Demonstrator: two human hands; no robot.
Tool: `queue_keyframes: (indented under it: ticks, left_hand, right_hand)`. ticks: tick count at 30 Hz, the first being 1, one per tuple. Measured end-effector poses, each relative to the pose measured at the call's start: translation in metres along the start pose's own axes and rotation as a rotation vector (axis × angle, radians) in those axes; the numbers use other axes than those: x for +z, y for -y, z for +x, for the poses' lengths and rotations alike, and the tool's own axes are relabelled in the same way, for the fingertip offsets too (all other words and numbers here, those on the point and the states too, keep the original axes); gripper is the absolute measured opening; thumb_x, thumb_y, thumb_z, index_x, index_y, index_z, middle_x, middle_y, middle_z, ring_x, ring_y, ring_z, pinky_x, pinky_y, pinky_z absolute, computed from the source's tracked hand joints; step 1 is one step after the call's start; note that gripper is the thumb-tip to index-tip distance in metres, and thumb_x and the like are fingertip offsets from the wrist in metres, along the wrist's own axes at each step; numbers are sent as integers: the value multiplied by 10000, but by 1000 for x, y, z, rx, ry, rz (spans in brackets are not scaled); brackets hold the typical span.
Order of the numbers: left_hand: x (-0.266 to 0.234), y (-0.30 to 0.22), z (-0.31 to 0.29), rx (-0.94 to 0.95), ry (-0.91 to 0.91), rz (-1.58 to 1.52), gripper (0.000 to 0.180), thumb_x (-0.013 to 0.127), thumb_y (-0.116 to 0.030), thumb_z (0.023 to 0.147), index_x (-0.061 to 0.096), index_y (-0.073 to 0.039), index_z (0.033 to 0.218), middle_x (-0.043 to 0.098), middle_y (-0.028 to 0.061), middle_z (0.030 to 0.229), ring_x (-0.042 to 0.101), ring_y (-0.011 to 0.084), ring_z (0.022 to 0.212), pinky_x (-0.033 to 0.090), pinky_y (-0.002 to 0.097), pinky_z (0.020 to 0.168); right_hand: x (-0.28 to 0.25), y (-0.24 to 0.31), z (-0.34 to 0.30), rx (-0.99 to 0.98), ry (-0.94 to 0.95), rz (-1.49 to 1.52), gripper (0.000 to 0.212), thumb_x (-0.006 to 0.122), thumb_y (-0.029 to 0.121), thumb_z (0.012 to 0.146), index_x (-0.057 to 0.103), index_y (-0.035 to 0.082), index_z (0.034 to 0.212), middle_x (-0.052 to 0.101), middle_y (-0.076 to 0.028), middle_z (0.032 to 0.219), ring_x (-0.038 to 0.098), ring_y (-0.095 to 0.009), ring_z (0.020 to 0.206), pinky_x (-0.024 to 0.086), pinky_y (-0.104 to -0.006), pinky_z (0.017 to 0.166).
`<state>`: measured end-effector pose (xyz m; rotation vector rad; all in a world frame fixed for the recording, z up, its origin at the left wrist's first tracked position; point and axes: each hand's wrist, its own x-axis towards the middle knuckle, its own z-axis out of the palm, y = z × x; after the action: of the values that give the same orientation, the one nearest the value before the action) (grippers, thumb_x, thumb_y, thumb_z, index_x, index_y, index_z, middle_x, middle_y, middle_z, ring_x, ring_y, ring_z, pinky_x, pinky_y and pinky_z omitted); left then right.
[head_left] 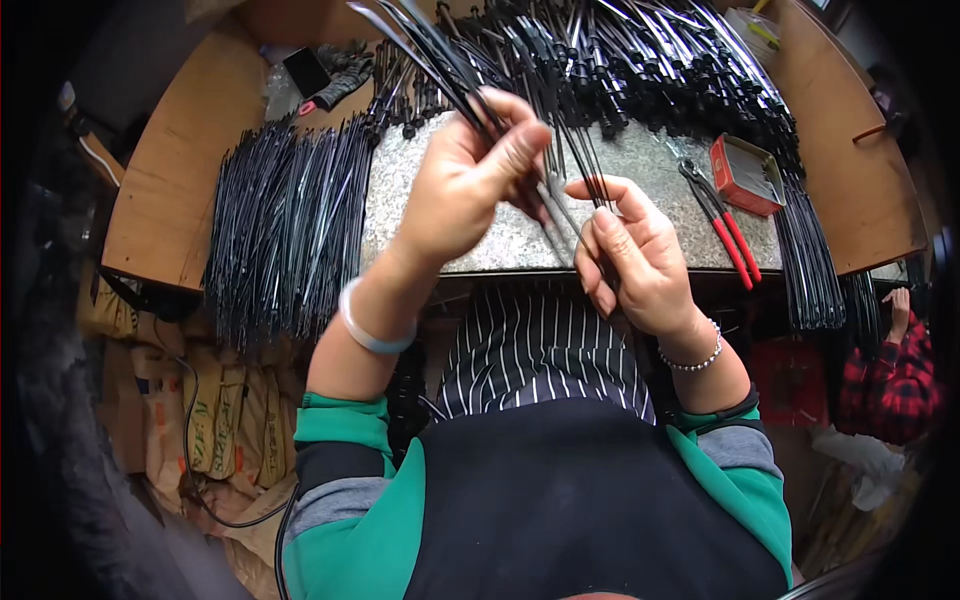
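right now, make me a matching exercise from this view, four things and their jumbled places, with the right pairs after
1. whitish bangle
2. thin black strips
3. red-handled pliers
4. beaded bracelet

A. left of the open red box
B. around the right wrist
C. around the left forearm
D. in the left hand and right hand

Pairs: 1-C, 2-D, 3-A, 4-B

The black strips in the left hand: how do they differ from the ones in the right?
The bundle in the left hand looks thicker; the strips in the right hand look fewer and finer. The bundle slants strongly toward the picture's left, while the strips run nearer straight up it. Both are dark and slender.
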<state>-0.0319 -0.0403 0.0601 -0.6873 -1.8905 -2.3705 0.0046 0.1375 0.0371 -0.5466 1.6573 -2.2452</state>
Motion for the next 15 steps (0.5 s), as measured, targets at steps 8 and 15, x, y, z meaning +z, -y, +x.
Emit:
queue_keyframes:
  ticks: [8, 15]
  left_hand:
    - [18, 39, -22, -64, 31, 218, 108, 622, -71, 841, 526, -30, 813, 516, -18, 642, 476, 42, 522, 421, 182, 491]
    - [13, 68, -28, -17, -246, 446, 972, 784, -126, 686, 106, -5, 1372, 440, 131, 1158, 459, 200, 1050, 353, 338, 964]
  right_hand:
    - [-13, 11, -5, -62, -97, -94, 271, 331, 151, 978, 407, -19, 1174, 417, 3, 536, 298, -26, 357, 259, -161, 333]
    - [-26, 18, -13, -69, -113, 122, 269, 345, 162, 980, 411, -22, 1165, 340, 24, 512, 241, -25, 351, 229, -164, 315]
